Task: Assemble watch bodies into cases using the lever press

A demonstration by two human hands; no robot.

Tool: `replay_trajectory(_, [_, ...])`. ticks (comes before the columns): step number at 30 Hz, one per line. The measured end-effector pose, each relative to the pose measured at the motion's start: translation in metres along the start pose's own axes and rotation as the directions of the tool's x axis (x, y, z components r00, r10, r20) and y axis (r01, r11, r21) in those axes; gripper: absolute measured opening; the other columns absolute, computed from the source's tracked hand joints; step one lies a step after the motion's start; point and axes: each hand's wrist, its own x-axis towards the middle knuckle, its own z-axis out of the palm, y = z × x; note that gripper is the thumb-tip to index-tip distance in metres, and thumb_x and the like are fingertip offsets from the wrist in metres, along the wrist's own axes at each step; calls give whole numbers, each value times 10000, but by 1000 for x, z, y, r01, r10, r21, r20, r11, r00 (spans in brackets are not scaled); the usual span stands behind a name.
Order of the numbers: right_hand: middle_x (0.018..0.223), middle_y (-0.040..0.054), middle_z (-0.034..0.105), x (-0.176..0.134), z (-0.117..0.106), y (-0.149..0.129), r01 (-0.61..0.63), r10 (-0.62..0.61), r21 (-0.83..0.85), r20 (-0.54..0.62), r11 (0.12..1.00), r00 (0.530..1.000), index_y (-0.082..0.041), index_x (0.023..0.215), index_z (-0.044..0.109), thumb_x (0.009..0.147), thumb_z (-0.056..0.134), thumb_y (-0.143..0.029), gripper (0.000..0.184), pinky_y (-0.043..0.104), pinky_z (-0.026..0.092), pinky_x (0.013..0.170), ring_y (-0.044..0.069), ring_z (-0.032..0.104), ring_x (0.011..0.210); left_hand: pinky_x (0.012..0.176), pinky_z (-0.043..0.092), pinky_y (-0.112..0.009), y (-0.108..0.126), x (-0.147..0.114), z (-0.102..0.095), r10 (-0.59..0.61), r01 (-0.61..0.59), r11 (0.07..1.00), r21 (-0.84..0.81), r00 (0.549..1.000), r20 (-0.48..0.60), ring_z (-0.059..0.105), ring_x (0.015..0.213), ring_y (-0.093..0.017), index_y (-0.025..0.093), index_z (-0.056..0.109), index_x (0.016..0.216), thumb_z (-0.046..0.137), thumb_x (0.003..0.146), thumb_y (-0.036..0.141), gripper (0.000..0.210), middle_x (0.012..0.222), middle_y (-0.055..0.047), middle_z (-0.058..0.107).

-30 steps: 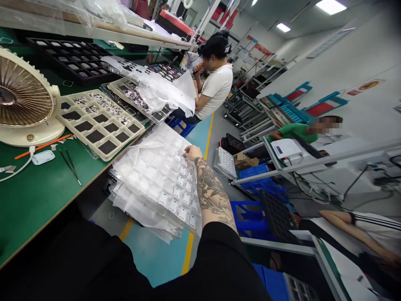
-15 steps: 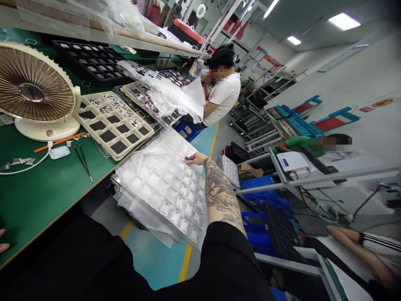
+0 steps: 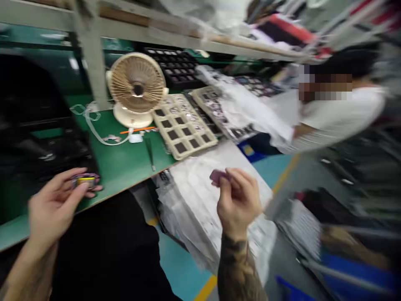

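Observation:
My left hand (image 3: 56,200), low on the left over the bench edge, grips a small rounded device (image 3: 87,180) with a yellow strip and a dark purplish rim. Pinched between the thumb and fingers of my right hand (image 3: 239,198) is a small flat purplish piece (image 3: 218,176); blur hides its exact kind. That hand is above a stack of clear plastic trays and film sheets (image 3: 191,184), which sits beside the bench. Between the two hands, tweezers (image 3: 150,154) lie on the green bench top (image 3: 122,173).
A cream desk fan (image 3: 137,90) stands on the bench, with an orange stick (image 3: 138,130) before it. The beige compartment tray (image 3: 184,125) holds small parts. Black equipment (image 3: 40,125) fills the left. A co-worker in a white shirt (image 3: 347,113) sits at the right.
The view has swung left. My right hand has left the tray stack and now holds a purplish piece. My left hand has come fully into view with the device.

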Motion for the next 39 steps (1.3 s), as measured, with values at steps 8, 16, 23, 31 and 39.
replay_trajectory(8, [1376,99,755,-75,142,-131,0,-283,560,419,828,863,-348,1373,801,1016,758,-107,432,559,687,1060,309,751,1254,924,746,-329,-9,9,-5,45,-2,962,-274,988,150,884,1077,-259,177,657,1536,787,1054,242,503,1292,-151,856])
replay_trajectory(16, [1336,71,809,-62,190,-164,189,-549,641,424,744,721,-330,1383,780,1002,773,-72,460,562,663,1068,300,755,1225,999,694,-251,-12,6,-5,73,-21,934,-356,988,133,844,1150,-193,267,679,1575,715,1100,185,484,1408,-91,829])
replay_trajectory(23, [1465,119,752,-67,190,-151,-65,-371,601,572,797,732,-286,1491,715,1067,740,-240,427,543,659,1137,299,755,1313,992,690,-216,-13,6,-3,92,-57,934,-352,992,84,861,1078,-154,308,774,1414,687,1130,195,317,1277,-28,869])
replay_trajectory(31, [1120,75,796,-63,190,-162,-109,-397,673,551,732,734,-259,1178,798,1111,692,-296,131,428,666,955,242,775,1059,1024,672,-197,-15,3,-6,321,-313,946,-84,941,108,885,1015,-147,319,769,1505,730,1093,143,449,1330,-23,875])
replay_trajectory(39, [1202,101,762,-23,189,-193,266,-580,631,364,729,729,-236,1310,743,1126,681,-341,220,481,659,998,274,754,1159,820,722,-224,-16,4,5,243,-263,945,-194,963,-121,884,821,-172,224,834,1352,734,1107,233,264,1073,-45,914])
